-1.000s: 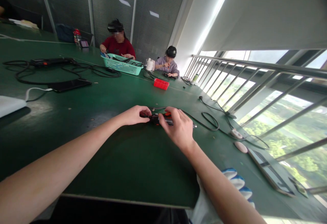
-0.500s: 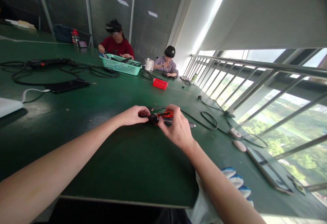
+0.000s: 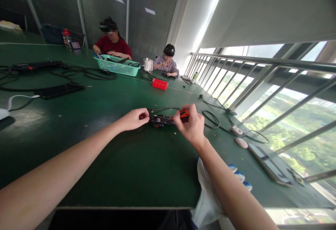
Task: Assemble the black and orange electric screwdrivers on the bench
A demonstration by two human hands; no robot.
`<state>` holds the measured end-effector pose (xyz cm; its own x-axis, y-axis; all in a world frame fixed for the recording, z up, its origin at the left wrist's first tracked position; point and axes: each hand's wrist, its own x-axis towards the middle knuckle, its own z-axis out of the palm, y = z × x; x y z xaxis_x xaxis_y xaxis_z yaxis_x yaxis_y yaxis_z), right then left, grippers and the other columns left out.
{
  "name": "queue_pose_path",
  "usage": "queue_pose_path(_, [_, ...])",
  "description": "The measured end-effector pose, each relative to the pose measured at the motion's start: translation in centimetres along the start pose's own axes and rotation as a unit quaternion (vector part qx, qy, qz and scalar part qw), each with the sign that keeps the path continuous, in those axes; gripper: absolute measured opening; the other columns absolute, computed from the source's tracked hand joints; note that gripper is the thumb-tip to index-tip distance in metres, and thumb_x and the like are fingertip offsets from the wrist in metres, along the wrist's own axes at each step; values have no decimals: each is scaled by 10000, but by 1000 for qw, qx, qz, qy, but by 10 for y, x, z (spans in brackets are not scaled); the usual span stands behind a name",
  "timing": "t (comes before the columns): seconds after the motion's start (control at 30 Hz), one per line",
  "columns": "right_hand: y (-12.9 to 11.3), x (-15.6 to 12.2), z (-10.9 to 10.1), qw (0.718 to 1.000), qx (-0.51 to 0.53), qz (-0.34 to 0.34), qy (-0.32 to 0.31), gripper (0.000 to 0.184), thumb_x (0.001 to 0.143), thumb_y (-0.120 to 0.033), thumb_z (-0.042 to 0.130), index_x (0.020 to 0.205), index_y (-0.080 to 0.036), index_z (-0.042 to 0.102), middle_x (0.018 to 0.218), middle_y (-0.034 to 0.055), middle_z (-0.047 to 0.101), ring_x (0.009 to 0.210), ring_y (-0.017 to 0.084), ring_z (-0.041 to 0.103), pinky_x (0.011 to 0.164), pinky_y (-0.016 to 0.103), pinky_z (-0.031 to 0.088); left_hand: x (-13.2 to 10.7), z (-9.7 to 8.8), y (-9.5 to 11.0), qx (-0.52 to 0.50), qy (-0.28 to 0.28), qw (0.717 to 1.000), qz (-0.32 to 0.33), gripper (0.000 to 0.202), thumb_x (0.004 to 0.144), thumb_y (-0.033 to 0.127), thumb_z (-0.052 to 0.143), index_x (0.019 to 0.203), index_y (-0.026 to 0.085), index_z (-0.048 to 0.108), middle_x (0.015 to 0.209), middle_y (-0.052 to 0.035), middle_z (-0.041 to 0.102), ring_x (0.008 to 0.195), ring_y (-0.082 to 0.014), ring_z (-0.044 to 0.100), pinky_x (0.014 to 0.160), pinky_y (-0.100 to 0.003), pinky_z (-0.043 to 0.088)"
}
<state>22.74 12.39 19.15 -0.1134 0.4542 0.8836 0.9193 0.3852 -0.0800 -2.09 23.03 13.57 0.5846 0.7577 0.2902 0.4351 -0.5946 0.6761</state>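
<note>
A slim black device [image 3: 161, 120] with a small red part lies on the green table in front of me. My left hand [image 3: 136, 118] is closed at its left end, thumb and fingers pinching it; what lies between the fingertips is mostly hidden. In my right hand [image 3: 191, 123] is a screwdriver [image 3: 184, 113] with an orange-red and black handle. Its thin shaft points left, over the device's top side. I cannot tell whether the tip touches.
A cable [image 3: 211, 118] curls right of my hands. Farther off stand a red bin [image 3: 160, 84], a turquoise basket [image 3: 118, 67] and a white jug [image 3: 148, 65]. Two people sit across the table. A phone [image 3: 61, 89] lies left; blue-white gloves [image 3: 210, 188] lie by my right forearm.
My right hand has shifted right with the screwdriver and turned it, so its shaft now shows over the device. My left hand stays at the left end. The view has swung slightly right.
</note>
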Motion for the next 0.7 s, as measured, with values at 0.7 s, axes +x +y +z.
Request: queue_pose_path(0.7, [-8, 3, -2, 996, -13, -70, -59, 257, 916, -328, 591, 1131, -196, 539, 839, 36, 680, 734, 181, 645, 655, 277, 456, 2, 9, 4, -9, 34, 999, -9, 186, 859, 362, 561, 977, 227, 612, 837, 6, 635, 772, -194, 615, 717, -291, 460])
